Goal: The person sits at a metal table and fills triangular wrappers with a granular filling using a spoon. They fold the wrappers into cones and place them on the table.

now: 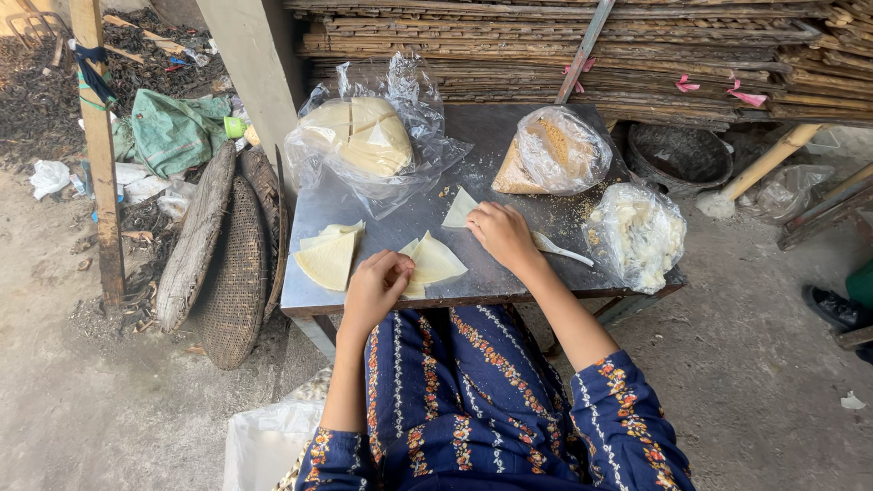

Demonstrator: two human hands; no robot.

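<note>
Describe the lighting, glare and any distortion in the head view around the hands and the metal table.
Head view: soft, even daylight with faint shadows; the metal table shows a dull sheen, no harsh glare; the clear plastic bags catch small highlights; wide-angle bending curves the wooden post at the edge; left hand and right hand on the pale wrapper triangles look sharp, without motion blur.
</note>
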